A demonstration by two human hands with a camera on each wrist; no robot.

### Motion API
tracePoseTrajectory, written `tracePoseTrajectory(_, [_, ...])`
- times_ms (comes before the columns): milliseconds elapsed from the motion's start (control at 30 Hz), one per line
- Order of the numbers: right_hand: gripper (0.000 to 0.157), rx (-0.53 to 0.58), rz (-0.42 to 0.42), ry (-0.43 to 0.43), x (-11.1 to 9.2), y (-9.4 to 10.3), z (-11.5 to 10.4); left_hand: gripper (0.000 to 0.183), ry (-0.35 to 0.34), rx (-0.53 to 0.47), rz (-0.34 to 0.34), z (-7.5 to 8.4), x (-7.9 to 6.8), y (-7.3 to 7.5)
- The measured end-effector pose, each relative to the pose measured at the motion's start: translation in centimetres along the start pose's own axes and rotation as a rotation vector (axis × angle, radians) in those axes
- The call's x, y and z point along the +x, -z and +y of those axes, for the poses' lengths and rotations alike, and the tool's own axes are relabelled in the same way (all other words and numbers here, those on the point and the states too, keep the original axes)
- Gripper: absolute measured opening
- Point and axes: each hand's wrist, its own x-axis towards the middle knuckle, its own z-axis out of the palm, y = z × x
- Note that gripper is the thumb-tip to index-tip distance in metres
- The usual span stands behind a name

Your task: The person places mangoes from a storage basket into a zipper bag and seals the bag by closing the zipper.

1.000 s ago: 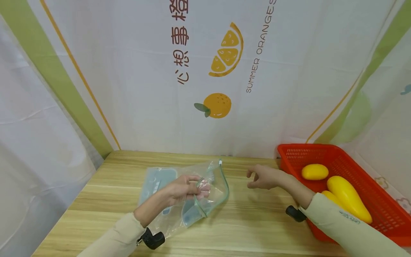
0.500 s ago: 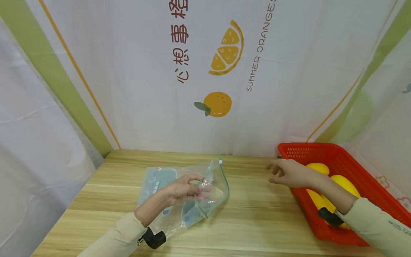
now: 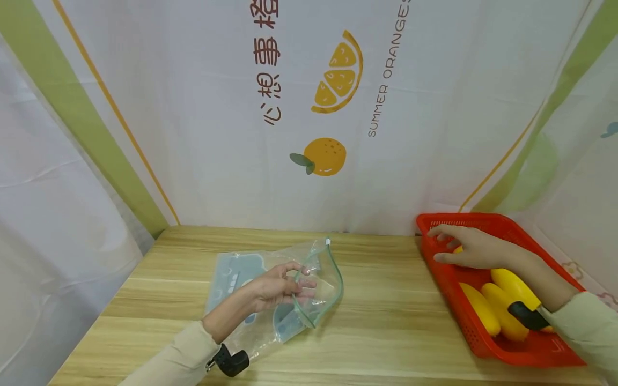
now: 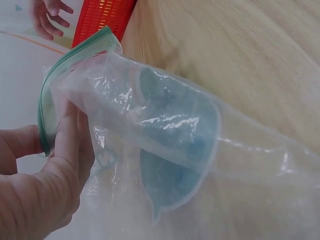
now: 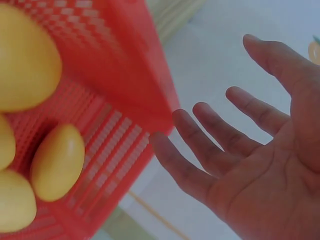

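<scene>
My left hand pinches the edge of a clear zip bag with a green zip rim and a blue print. In the left wrist view the thumb lies outside the green rim and the fingers lie against the film on its other side. The bag's mouth gapes toward the right. My right hand is over the far-left part of the red basket, fingers spread and holding nothing. Several smooth yellow mango-shaped fruits lie in the basket; one egg-shaped yellow fruit shows in the right wrist view.
The basket stands at the right end of the wooden table, near the curtain printed with oranges. Another white curtain hangs at the left. Each wrist carries a black camera mount.
My right hand has moved right, from above the table to over the basket. My left hand stays at the bag's rim, and the bag has hardly shifted.
</scene>
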Motion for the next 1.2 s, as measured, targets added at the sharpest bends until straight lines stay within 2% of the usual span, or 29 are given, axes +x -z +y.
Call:
tracePoseTrajectory(167, [0.051,-0.038,0.045,-0.011,-0.9,0.8,1.5,0.036,-0.004,-0.001,0.006,0.1,-0.2,-0.1])
tracePoseTrajectory(267, [0.048,-0.058,0.044,-0.010,-1.5,1.0,2.2,0.036,0.000,-0.001,0.008,0.1,-0.3,-0.1])
tracePoseTrajectory(667, [0.047,0.048,-0.181,-0.107,-2.6,1.1,3.1,0.038,-0.005,0.004,0.000,0.0,-0.3,0.0])
tracePoseTrajectory(867, [0.045,0.058,-0.231,-0.159,-2.8,0.9,3.6,0.039,-0.003,0.005,-0.004,0.1,-0.3,-0.1])
tracePoseTrajectory(1200, [0.062,0.148,-0.291,-0.337,-3.7,-0.5,4.5,0.037,0.005,0.006,-0.006,0.1,-0.4,-0.1])
